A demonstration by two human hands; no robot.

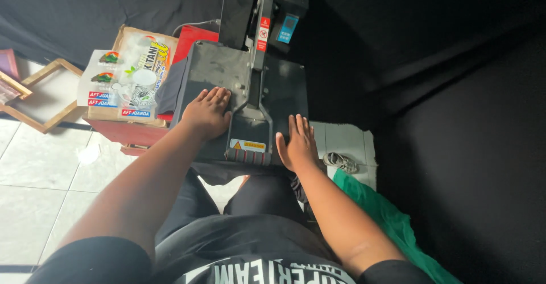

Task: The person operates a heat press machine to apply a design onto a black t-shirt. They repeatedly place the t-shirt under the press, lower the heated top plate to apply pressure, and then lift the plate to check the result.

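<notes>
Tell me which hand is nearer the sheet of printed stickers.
Left. The left hand lies flat on the press plate, just right of the sticker sheet. The right hand lies flat beyond the press handle, farther away.

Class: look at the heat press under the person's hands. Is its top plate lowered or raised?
Lowered. The top plate lies flat, and both the left hand and right hand rest on it.

Black cloth point(455, 90) drapes the backdrop above a pale tiled floor point(34, 204), daylight falling at left.
</notes>
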